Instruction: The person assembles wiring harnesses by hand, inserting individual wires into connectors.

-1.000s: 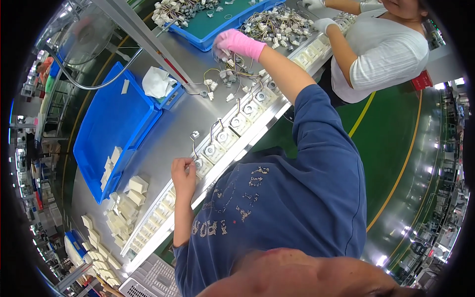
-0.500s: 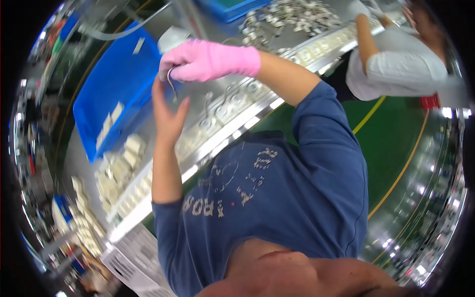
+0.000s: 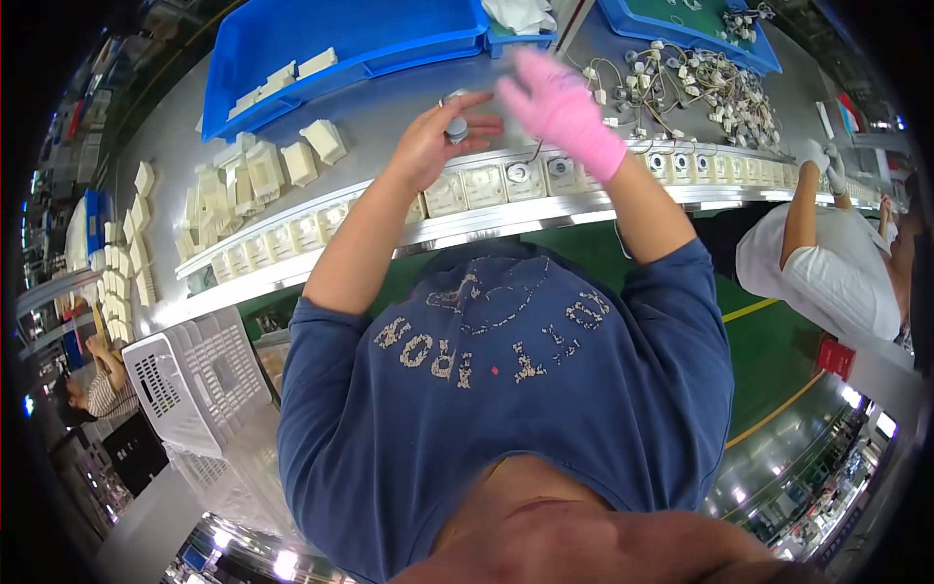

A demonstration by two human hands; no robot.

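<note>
My bare left hand (image 3: 435,139) is over the row of cream square housings (image 3: 484,187), its fingers stretched to the right. A small round grey part (image 3: 456,128) is held against these fingers. To its right, my pink-gloved right hand (image 3: 555,102) is raised above the metal table. It is slightly blurred, with thumb and fingers apart and nothing visible between them. A short dark wire (image 3: 537,149) shows just below the glove; where it attaches is unclear. Some housings in the row carry round dark-centred parts, and others show none.
Beyond my hands stands a blue tray (image 3: 389,49) with cream pieces. Several loose cream housings (image 3: 238,180) lie left. A pile of wired connectors (image 3: 715,97) lies right, before another blue tray (image 3: 623,18). A white-sleeved co-worker (image 3: 822,258) works at right; a white crate (image 3: 199,380) stands lower left.
My hands have moved apart; earlier they met around a short wire. My right hand is now further right with fingers spread. The whole view has turned and shifted.
</note>
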